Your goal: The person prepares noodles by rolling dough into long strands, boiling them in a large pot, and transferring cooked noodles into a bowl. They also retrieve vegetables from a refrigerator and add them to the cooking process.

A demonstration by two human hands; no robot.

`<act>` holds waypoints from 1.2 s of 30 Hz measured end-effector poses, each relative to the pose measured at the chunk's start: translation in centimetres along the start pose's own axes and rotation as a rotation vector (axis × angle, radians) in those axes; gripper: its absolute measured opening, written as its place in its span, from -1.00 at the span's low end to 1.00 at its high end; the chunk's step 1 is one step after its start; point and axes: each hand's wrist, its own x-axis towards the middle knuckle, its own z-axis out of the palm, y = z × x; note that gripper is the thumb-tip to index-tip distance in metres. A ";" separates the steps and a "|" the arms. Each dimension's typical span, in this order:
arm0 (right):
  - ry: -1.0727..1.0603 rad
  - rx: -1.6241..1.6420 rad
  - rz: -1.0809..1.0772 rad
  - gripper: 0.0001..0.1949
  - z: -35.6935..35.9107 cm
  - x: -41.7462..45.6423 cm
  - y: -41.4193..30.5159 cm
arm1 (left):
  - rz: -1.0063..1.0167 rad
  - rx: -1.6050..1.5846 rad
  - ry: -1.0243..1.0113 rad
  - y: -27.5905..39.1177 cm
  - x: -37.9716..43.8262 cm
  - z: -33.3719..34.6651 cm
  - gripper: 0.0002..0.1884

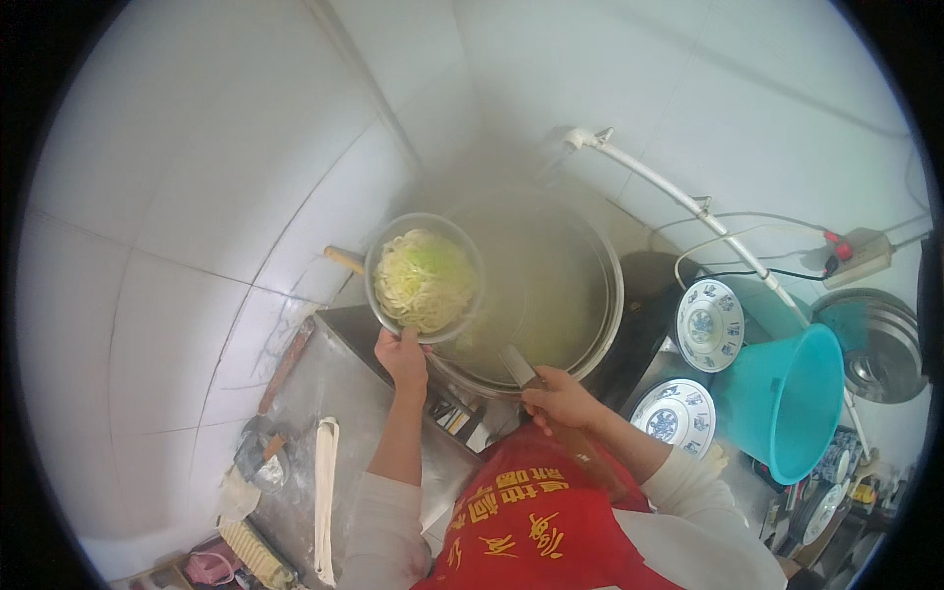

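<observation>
My left hand (404, 363) grips the near rim of a clear bowl (371, 289) full of noodles (424, 287) with pale green shreds on top. The bowl is over the left edge of a large round metal pot (618, 295) of cloudy, steaming liquid (542, 280). My right hand (557, 398) is closed around a long wooden handle (579, 446); its flat metal part (518, 366) reaches over the pot's near rim, and its far end is hidden in the steam and liquid. A light wooden stick end (344, 259) shows behind the bowl.
Left of me, a metal worktop (369, 435) holds a strip of dough (325, 501) and a metal scoop (271, 468). At the right stand patterned plates (675, 417), a teal bucket (807, 405) and metal basins (885, 346). A white pipe (664, 183) and a power strip (859, 257) are on the tiled wall.
</observation>
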 end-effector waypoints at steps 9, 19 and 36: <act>0.093 -0.066 -0.141 -0.86 1.7 -2.4 -1.3 | 0.944 0.801 -0.010 3.3 0.4 1.7 -0.86; 0.119 -0.121 -0.165 -0.84 -0.2 -4.7 -0.7 | 0.665 0.387 0.277 10.3 0.6 -0.9 -0.86; 0.104 -0.006 0.019 -0.89 -3.8 -4.8 2.2 | -0.080 -0.344 0.253 -1.4 -7.3 -14.0 -0.96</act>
